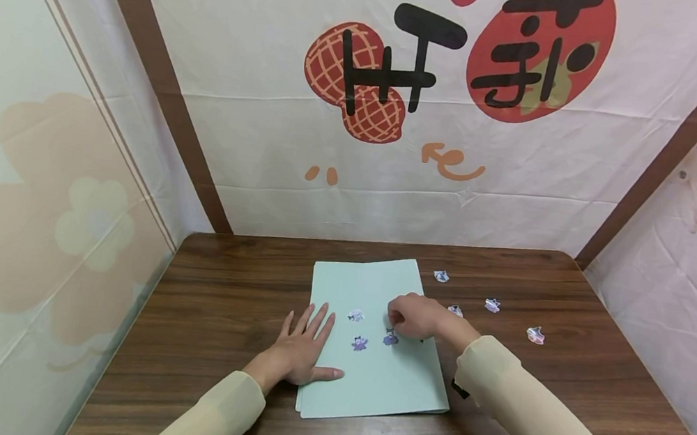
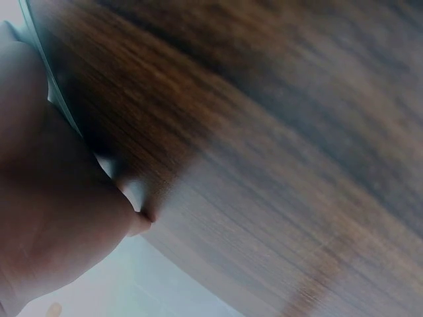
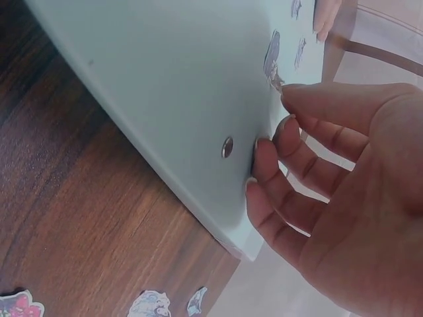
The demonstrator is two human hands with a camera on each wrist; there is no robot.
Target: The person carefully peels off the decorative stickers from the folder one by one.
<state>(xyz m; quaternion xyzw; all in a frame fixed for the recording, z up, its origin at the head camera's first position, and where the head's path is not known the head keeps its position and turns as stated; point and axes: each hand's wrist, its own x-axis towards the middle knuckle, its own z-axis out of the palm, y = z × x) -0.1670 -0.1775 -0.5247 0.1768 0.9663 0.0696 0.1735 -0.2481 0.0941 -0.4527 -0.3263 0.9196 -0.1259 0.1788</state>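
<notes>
A pale mint folder (image 1: 369,391) lies on the wooden table. My left hand (image 1: 300,356) rests flat on its left side, fingers spread; the left wrist view shows only part of this hand (image 2: 59,218). Two small purple cartoon stickers (image 1: 359,343) lie on the folder between my hands. My right hand (image 1: 417,316) is over the folder's right half with curled fingers. In the right wrist view, the thumb and index finger pinch the edge of a third sticker (image 3: 271,56), whose body lies against the folder. The other fingers hang near a round metal snap (image 3: 227,147).
Several loose stickers (image 1: 492,305) lie on the table (image 1: 234,290) right of the folder. Behind the table hangs a printed cloth (image 1: 256,131) with red and black figures. More cloth hangs on both sides. A dark band (image 1: 460,389) shows at the right wrist.
</notes>
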